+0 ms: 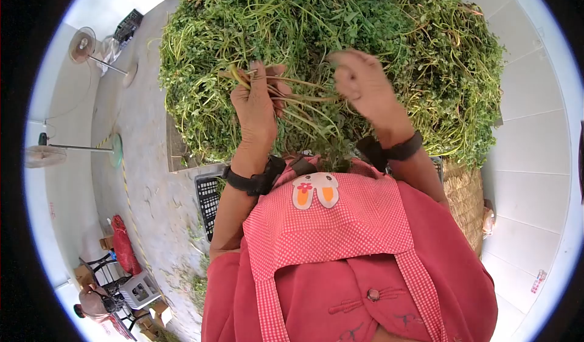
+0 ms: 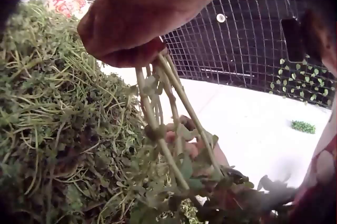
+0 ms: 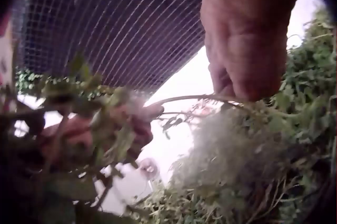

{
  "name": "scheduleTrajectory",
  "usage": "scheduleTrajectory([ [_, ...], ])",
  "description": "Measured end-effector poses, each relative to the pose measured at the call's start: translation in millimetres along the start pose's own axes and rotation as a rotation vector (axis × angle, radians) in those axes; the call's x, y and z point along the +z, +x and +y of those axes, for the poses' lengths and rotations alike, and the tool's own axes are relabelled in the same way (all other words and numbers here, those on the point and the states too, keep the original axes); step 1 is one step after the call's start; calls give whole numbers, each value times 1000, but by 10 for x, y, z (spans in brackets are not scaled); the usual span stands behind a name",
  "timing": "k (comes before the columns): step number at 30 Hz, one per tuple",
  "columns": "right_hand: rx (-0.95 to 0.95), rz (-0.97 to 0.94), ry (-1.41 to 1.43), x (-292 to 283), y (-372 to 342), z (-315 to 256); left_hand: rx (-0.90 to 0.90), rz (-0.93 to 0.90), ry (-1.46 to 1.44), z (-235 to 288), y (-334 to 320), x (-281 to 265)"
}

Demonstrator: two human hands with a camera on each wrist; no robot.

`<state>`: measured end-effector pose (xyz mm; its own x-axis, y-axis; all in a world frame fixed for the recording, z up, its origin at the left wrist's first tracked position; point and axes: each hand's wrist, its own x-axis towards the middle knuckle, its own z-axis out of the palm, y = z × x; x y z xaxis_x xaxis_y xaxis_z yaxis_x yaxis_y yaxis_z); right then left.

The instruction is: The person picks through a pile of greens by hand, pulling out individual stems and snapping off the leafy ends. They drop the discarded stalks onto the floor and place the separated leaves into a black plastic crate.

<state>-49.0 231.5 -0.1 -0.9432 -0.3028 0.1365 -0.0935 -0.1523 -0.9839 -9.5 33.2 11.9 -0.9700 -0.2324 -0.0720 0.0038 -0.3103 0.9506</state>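
My left hand (image 1: 257, 108) grips a small bunch of leafy green stems (image 1: 298, 102), their cut ends poking out past the thumb and their leaves trailing toward the apron. In the left wrist view, several of these stems (image 2: 174, 97) hang down from under the fingers. To the right, my right hand (image 1: 368, 89) is blurred, its fingers curled. The right wrist view shows that hand (image 3: 247, 45) pinching a thin stem (image 3: 181, 97) that arches over from the left hand's bunch. Both hands are above a big heap of greens (image 1: 340, 20).
A black plastic crate (image 1: 208, 199) stands by the heap's lower left. A woven straw stack (image 1: 463, 190) is at the right, beside a white wall (image 1: 529, 141). Standing fans (image 1: 85, 45) are on the left floor. Another person (image 1: 94, 302) sits at the lower left.
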Motion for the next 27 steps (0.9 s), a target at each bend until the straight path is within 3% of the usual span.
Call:
scheduleTrajectory([
  [1, 226, -52, 745, -135, 16, 38, 1, 2, 4, 14, 10, -27],
  [2, 226, -55, 748, -116, -11, -36, -23, 15, -23, 28, 26, -49],
  [4, 160, 260, 751, -62, -125, -296, -41, 21, -73, 3, 63, -83],
  [5, 157, 264, 753, -92, -133, -331, -42, 16, -70, 8, 84, -79],
  [8, 225, 235, 597, -150, -206, -319, -81, 12, -137, 9, 115, -98],
  [10, 112, -15, 239, -139, -291, -257, -62, -10, -134, 8, 150, -116],
  [11, 113, -10, 244, -96, -307, -262, -65, -13, -128, 18, 161, -106],
  [13, -69, 2, -339, 18, -333, -282, -82, 61, -130, 44, 168, -70],
  [14, -50, -9, -408, 45, -338, -329, -88, 56, -125, 46, 171, -63],
  [19, 16, -30, -490, 117, -362, -237, -18, 91, -100, 40, 208, -58],
  [23, -51, -70, -590, 183, -316, -78, -31, 125, -65, 50, 202, -16],
  [25, -177, -84, -552, 232, -297, -43, -28, 129, -38, 68, 184, 28],
  [27, -162, -77, -606, 282, -267, -8, -25, 135, -8, 71, 169, 38],
])
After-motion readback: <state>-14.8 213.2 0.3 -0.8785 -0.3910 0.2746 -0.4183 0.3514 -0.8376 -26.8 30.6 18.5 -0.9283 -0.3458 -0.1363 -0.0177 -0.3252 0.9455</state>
